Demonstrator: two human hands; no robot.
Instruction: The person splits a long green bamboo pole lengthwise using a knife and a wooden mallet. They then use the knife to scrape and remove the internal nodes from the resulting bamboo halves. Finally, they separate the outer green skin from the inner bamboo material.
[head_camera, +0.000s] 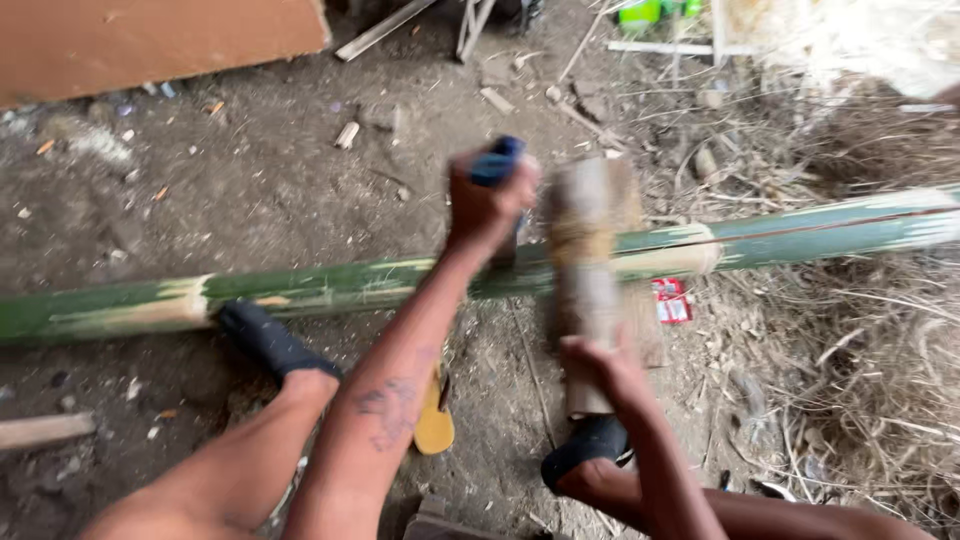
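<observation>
L hand (487, 205) clenched on a blue handle (497, 160); blade hidden behind it. R hand (600, 365) grips a blurred wooden club (585, 270) over the green bamboo pole (330, 285).

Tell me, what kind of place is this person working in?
Probably a rough outdoor work yard: bare dirt ground strewn with wood scraps, dry straw at the side, and a long green bamboo pole lying across it.
</observation>
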